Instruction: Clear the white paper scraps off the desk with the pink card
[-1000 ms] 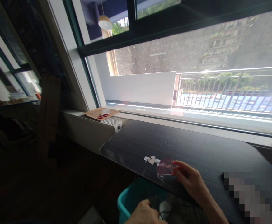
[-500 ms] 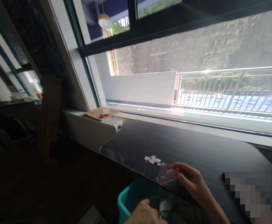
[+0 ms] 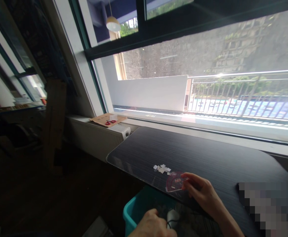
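Observation:
My right hand (image 3: 202,189) pinches a see-through reddish protractor (image 3: 175,182) at its right side, low over the table's near edge. Just beyond the protractor lies a small heap of white paper scraps (image 3: 162,169). Below the edge is a teal bin (image 3: 134,205), and my left hand (image 3: 154,225) is closed over its near side. The fingers curl out of sight where the bin's near rim runs. Inside the bin, beside that hand, show a white rounded object (image 3: 173,218) with a dark cord and other dim items.
The dark table (image 3: 195,148) stands against a wide window. Red-handled scissors (image 3: 110,122) rest on brown cardboard (image 3: 98,119) on the sill, by a white radiator (image 3: 121,130). A blurred-out object (image 3: 270,207) lies at right. Tall cardboard (image 3: 55,121) leans at left.
The protractor has shifted slightly left and up with my right hand's fingers, its angle a little changed. My left hand and the teal bin have moved slightly left together.

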A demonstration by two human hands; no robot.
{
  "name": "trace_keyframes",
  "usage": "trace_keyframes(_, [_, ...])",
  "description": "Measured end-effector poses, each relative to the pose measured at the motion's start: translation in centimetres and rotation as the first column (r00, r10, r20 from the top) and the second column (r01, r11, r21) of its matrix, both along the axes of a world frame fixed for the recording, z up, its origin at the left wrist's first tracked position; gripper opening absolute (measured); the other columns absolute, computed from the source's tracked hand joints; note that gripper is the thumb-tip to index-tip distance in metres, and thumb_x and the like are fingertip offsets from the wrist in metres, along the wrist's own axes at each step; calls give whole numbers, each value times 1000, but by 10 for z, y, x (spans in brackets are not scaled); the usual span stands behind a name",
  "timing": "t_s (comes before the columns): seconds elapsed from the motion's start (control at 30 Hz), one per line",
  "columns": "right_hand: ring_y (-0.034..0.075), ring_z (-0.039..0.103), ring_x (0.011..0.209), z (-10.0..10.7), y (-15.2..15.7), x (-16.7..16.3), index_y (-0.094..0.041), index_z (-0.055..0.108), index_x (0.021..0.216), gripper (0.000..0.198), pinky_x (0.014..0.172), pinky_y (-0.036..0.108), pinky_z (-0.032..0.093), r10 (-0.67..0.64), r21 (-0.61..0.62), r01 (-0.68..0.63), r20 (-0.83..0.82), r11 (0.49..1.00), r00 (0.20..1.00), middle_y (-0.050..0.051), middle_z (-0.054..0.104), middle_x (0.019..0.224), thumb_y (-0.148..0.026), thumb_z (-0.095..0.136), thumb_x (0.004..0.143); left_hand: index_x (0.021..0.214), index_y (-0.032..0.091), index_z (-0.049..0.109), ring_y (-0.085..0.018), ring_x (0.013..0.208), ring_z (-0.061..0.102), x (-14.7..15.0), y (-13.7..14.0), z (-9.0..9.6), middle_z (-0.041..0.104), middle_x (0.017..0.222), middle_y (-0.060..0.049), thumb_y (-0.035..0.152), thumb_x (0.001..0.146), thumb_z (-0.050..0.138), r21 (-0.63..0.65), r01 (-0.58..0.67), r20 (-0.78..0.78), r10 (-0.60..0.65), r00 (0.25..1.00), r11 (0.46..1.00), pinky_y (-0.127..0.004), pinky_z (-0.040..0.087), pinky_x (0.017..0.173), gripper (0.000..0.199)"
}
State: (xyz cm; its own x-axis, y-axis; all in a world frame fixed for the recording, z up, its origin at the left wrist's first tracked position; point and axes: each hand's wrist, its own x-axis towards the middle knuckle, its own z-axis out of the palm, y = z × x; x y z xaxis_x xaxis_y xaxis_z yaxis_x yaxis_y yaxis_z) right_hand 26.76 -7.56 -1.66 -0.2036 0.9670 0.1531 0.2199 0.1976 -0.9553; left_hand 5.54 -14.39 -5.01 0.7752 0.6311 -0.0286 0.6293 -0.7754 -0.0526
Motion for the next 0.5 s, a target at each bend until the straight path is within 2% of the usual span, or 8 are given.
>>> trace_keyframes(0.13, [14, 59, 56, 2, 0, -1, -15, 69, 104, 36, 54, 25, 49, -8, 9, 8, 9, 1000, 1000, 3, 71, 70, -41, 60, 81, 63, 21, 59, -10, 38, 45, 2, 0, -3, 55, 50, 6, 44, 77, 71, 23, 4, 6, -4, 1000, 1000, -30, 21, 46, 29])
trace_keyframes(0.3, [14, 57, 52, 4, -2, -1, -14, 70, 99, 34, 51, 25, 48, 52, -11, -51, 12, 999, 999, 3, 70, 66, -41, 60, 80, 61, 20, 58, -10, 38, 44, 1, -1, -4, 53, 48, 6, 45, 77, 70, 3, 23, 41, -23, 999, 1000, -30, 21, 46, 32])
trace_keyframes(0.43, [15, 59, 55, 4, 0, 1, -16, 69, 97, 31, 55, 26, 50, -197, 77, 197, -16, 977, 980, 2, 68, 65, -39, 58, 79, 67, 23, 61, -10, 41, 45, -1, -2, 7, 52, 49, 7, 43, 75, 73, 2, -20, 67, 20, 998, 1000, -28, 27, 50, 25])
trace_keyframes(0.5, [16, 60, 56, 4, 2, 2, -16, 69, 95, 29, 56, 26, 50, -262, 101, 261, 5, 960, 965, 2, 68, 64, -36, 59, 77, 70, 23, 62, -10, 43, 45, -4, -6, 14, 53, 51, 7, 40, 75, 73, -26, -44, 62, 46, 997, 999, -27, 29, 53, 21])
